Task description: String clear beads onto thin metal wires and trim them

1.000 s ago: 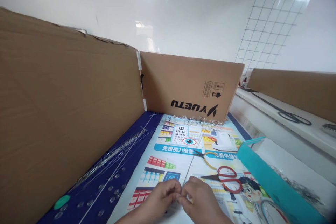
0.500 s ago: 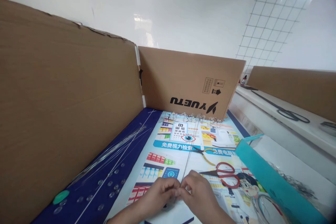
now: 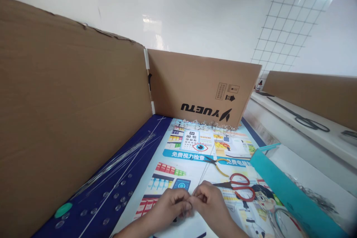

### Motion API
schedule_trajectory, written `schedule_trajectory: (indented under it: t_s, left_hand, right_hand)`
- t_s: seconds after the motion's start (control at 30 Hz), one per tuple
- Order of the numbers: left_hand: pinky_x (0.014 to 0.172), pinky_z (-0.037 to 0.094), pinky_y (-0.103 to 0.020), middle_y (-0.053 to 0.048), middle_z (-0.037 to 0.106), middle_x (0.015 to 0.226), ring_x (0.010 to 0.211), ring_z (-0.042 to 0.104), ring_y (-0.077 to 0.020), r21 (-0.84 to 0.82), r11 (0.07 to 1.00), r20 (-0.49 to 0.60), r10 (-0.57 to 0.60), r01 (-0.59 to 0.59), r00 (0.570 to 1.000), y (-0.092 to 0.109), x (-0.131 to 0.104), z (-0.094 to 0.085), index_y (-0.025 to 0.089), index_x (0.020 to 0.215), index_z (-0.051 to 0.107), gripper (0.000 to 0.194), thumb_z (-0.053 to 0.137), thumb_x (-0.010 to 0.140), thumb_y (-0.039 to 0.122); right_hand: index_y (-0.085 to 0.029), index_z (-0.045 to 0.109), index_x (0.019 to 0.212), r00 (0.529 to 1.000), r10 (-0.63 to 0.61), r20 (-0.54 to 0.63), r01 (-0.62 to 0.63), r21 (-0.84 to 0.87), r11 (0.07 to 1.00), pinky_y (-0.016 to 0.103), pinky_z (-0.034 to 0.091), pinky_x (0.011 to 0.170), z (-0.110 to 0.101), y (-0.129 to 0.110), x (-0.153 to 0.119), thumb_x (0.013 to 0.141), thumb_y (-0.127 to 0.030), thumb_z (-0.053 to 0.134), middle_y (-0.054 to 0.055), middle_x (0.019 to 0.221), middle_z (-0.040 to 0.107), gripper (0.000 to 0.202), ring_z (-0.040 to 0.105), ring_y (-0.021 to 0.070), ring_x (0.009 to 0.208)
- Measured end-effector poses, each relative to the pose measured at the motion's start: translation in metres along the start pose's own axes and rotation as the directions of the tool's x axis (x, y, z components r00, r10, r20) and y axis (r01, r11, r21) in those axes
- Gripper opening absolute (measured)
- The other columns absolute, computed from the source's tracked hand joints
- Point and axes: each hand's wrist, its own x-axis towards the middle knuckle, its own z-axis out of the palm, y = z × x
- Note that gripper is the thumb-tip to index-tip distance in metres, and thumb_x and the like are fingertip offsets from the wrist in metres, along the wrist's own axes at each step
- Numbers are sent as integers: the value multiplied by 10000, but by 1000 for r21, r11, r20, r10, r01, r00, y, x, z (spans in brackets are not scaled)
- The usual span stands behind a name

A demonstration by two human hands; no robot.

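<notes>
Brown cardboard panels (image 3: 203, 85) edge the printed tabletop (image 3: 193, 173). At lower centre, left hand (image 3: 173, 207) and right hand (image 3: 209, 201) pinch thin grey metal wire (image 3: 203, 174), its free end leaning further right than half a second ago; a dark curve at the fingertips suggests bending.

Dark blue tabletop (image 3: 136, 169), pale printed poster sheet (image 3: 192, 171) spread over it. On blue: thin silvery wires (image 3: 126, 158), small clear round beads (image 3: 116, 195), green oval disc (image 3: 63, 210). On poster: yellow-handled pliers (image 3: 214, 160), red-handled scissors (image 3: 231, 185), tangled silvery bits (image 3: 206, 124).
</notes>
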Motion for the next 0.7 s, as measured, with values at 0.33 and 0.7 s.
schedule_trajectory:
  t_s: [0.33, 0.7]
  left_hand:
    - [476, 362, -204, -32, 651, 630, 482, 506, -93, -166, 985, 20, -45, 48, 999, -2, 0, 3, 149, 714, 504, 180, 526, 795, 308]
    - [514, 366, -201, -12, 629, 638, 524, 493, -88, -93, 995, 2, -31, 31, 1000, -3, 1, 1, 136, 697, 577, 175, 538, 779, 285]
  right_hand:
    - [-164, 562, 599, 1000, 14, -11, -14, 72, 997, 193, 334, 517, 2, 5, 2, 679, -130, 563, -28, 618, 502, 87, 468, 89, 566]
    - [-170, 567, 611, 1000, 14, 0, -14, -10, 1000, 193, 332, 521, 0, 1, 0, 688, -134, 568, -26, 640, 508, 85, 483, 92, 585]
